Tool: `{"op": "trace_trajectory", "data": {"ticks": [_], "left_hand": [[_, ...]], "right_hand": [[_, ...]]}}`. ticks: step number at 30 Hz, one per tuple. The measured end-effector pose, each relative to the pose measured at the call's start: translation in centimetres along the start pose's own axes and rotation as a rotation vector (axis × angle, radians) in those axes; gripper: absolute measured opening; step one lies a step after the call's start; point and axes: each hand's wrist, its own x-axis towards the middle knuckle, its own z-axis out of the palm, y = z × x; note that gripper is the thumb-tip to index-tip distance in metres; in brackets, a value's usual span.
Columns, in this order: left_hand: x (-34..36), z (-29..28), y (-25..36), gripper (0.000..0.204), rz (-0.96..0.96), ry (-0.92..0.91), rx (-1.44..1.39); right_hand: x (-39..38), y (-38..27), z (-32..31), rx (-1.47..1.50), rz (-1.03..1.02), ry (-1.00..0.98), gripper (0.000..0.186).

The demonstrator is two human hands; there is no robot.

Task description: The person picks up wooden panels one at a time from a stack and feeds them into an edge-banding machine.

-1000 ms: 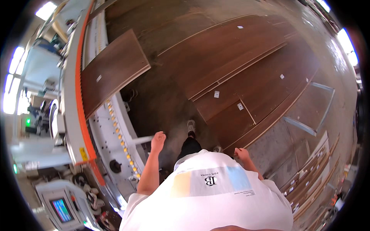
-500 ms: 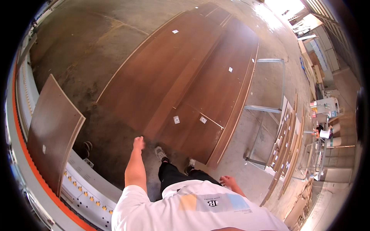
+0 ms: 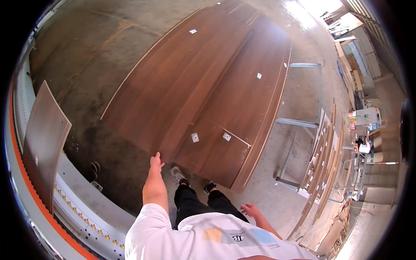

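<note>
The left hand is held, fingers spread, by the near edge of the brown wood-grain panels, touch unclear; these are laid flat, perhaps to keep labels readable; the right hand is held empty, fingers loosely parted.

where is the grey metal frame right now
In the head view, the grey metal frame is right of centre, between the brown panels and the narrow brown strips.

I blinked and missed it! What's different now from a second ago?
The view turned right, so the machine slid left in it. The left hand went from beside it to the near edge of the brown panels, its fingers opening. Nothing was visibly grabbed. The right hand stays low; the panels still lie flat.
</note>
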Motion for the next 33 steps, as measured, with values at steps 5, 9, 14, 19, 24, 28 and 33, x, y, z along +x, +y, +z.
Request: {"op": "trace_trajectory", "data": {"ticks": [5, 9, 14, 19, 24, 28, 33], "left_hand": [[-4.2, 3.7, -3.2, 0.054, 0.007, -0.055, 0.040], [-7.8, 8.1, -8.9, 0.038, 0.041, -0.081, -0.018], [-13.3, 16.5, -16.7, 0.017, -0.125, -0.241, -0.163], [-15.7, 19.6, -19.4, 0.013, -0.290, -0.415, -0.014], [-16.9, 18.4, -16.3, 0.038, 0.447, -0.125, 1.065], [-18.1, 14.8, -13.6, 0.043, 0.407, 0.107, 1.160], [-18.7, 12.4, -12.1, 0.054, 0.477, 0.066, 1.251]], "right_hand": [[6.5, -7.6, -0.2, -0.163, -0.253, -0.047, 0.038], [13.6, -14.4, 1.4, -0.043, -0.396, -0.115, 0.039], [22.1, -18.5, 3.3, 0.412, -0.181, -0.243, 0.055], [24.9, -15.8, 0.2, 0.526, 0.042, -0.096, 0.056], [26.1, -10.2, -6.0, 0.137, -0.355, -0.009, 0.050], [26.4, -8.8, -6.5, 0.433, -0.312, -0.033, 0.052], [30.9, -8.0, -2.2, 0.291, -0.273, -0.101, 0.062]]}}
